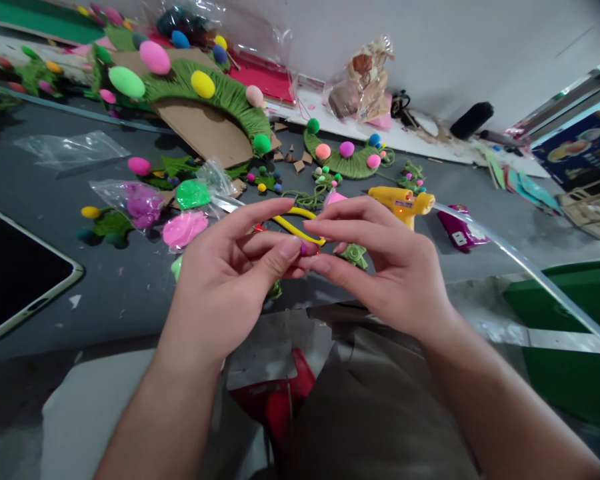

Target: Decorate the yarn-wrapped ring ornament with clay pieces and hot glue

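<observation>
Between my fingertips is a small purple ball [308, 249], mostly covered by the fingers; it looks like soft modelling clay. My left hand [230, 267] pinches it between thumb and forefinger. From the other side, my right hand [385, 257] closes its thumb and fingers on the same ball, with the upper fingers arched over it. Just behind the hands lie scissors with yellow handles [300, 225], partly hidden. A green rolled rosette [354, 255] shows beyond my right thumb. Bags of pink clay [184, 230] and green clay [193, 194] rest left of the hands.
A yellow glue gun [397, 202] with a long clear glue stick [525, 267] lies right. A purple packet [460, 230] is beside it. Green yarn-wrapped arcs [347, 163] with coloured balls lie behind. A tablet-like device [25, 273] sits left; a green bin [570, 300] stands right.
</observation>
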A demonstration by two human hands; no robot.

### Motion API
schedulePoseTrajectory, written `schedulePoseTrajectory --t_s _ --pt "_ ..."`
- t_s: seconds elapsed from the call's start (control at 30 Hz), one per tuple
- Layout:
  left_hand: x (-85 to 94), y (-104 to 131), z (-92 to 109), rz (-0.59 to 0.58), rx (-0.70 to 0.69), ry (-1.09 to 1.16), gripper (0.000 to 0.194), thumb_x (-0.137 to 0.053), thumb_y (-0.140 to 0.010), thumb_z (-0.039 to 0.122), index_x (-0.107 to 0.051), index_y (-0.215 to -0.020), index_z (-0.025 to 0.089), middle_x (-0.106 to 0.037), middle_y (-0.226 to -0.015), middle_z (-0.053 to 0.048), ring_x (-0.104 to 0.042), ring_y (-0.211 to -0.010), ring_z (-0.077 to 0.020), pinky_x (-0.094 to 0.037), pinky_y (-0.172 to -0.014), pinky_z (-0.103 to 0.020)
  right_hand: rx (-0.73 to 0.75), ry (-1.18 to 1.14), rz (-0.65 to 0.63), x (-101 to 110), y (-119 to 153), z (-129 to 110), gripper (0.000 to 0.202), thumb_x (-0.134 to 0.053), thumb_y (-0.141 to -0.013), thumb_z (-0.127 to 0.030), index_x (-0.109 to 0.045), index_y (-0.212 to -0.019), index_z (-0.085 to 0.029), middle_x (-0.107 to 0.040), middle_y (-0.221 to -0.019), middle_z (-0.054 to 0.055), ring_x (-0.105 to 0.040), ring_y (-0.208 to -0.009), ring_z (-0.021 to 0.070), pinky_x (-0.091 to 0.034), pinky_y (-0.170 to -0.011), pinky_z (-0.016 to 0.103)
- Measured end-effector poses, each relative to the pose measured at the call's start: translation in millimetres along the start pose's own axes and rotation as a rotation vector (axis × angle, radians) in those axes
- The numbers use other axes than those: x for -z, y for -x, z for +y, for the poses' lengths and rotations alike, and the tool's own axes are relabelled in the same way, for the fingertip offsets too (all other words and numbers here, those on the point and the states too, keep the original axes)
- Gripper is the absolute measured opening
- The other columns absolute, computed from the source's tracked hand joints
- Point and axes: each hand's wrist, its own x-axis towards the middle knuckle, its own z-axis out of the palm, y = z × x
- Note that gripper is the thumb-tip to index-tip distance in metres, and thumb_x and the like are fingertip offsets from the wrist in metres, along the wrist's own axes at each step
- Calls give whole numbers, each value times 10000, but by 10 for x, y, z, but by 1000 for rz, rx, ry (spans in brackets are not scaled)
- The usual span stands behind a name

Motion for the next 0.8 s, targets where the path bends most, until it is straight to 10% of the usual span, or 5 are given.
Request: schedulePoseTrajectory --t_s 0.3,0.8 --pt "-15 7 3 -5 76 28 289 -764 -968 455 -808 -1189 273 -838 -892 -14 -814 -772 -164 -689 -691 -207 1 60 66 -56 -4 6 168 -795 -931 -194 -845 -1088 -226 -739 -1076 37 -699 -1009 144 -588 -916 279" --pt "-13 -17 43 54 35 27 215 -926 -820 222 -815 -1002 249 -825 -775 48 -795 -681 -112 -674 -706 -149 72 142 150 -40 -3 -35 129 -810 -917 -213 -858 -996 -304 -736 -947 14 -683 -842 150 -609 -777 315"
